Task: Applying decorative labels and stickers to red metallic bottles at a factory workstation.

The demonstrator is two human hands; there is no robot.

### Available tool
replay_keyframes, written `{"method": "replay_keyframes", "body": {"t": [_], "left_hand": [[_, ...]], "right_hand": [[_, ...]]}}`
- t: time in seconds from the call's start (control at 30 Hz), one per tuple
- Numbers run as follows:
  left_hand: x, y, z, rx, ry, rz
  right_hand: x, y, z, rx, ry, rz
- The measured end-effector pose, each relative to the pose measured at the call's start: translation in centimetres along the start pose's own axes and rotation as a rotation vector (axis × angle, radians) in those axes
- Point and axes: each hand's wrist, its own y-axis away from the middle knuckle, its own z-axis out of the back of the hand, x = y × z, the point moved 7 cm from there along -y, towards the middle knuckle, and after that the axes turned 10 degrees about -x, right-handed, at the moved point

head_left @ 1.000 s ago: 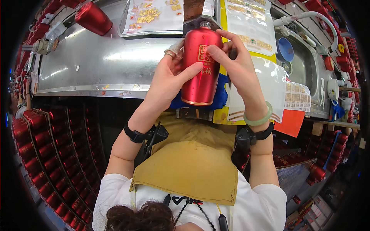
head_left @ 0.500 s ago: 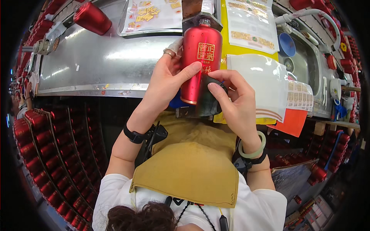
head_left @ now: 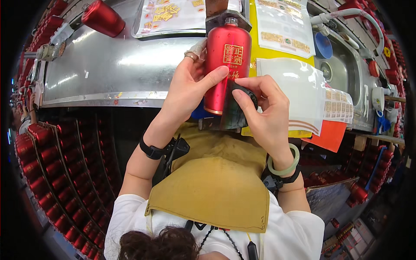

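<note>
A shiny red bottle (head_left: 236, 37) with gold lettering lies on its back in front of me, its neck pointing away. My left hand (head_left: 186, 84) is wrapped round its left side, the thumb lying across the front below the gold square. Something pale covers one of that hand's fingertips, beside a ring. In my right hand (head_left: 266, 102), thumb and fingers pinch a black, rounded, pad-like piece (head_left: 248, 93) against the bottle's lower right side. What exactly this piece is cannot be made out. Under the bottle's neck sits a dark metal holder (head_left: 216, 18).
Another red bottle (head_left: 103, 18) lies at the far left of the steel worktop (head_left: 125, 69). A tray (head_left: 138, 30) carries gold labels. To the right are label sheets (head_left: 286, 26) on a yellow mat, white sheets (head_left: 290, 91) and a sink (head_left: 346, 82). Racked red bottles (head_left: 52, 164) stand lower left.
The black piece and my right hand have shifted slightly up along the bottle's side. My left hand keeps its grip, its thumb barely moved.
</note>
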Motion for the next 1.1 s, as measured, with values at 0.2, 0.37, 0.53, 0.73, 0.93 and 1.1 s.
{"method": "replay_keyframes", "body": {"t": [0.2, 0.37, 0.53, 0.73, 0.93, 1.1], "left_hand": [[0.0, -0.4, 1.1, 0.0, 0.125, 0.047], [-0.4, 0.3, 0.7, -0.026, 0.067, 0.004], [-0.5, 0.8, -0.9, -0.021, -0.126, -0.048], [-0.6, 0.8, -0.8, -0.03, -0.105, -0.022], [0.5, 1.0, 3.6, -0.126, 0.119, 0.045], [0.3, 1.1, 2.9, -0.082, 0.083, 0.026]], "right_hand": [[-0.6, -2.2, 2.6, -0.011, -0.262, -0.137], [1.0, -6.9, 4.4, -0.112, 0.009, 0.222], [5.9, -7.4, 1.3, 0.031, 0.189, 0.439], [6.4, -10.1, -1.3, 0.058, 0.422, 0.861], [3.4, -2.1, 0.8, 0.362, 0.163, 1.162], [4.8, -5.9, -1.6, 0.164, 0.35, 1.028]]}}
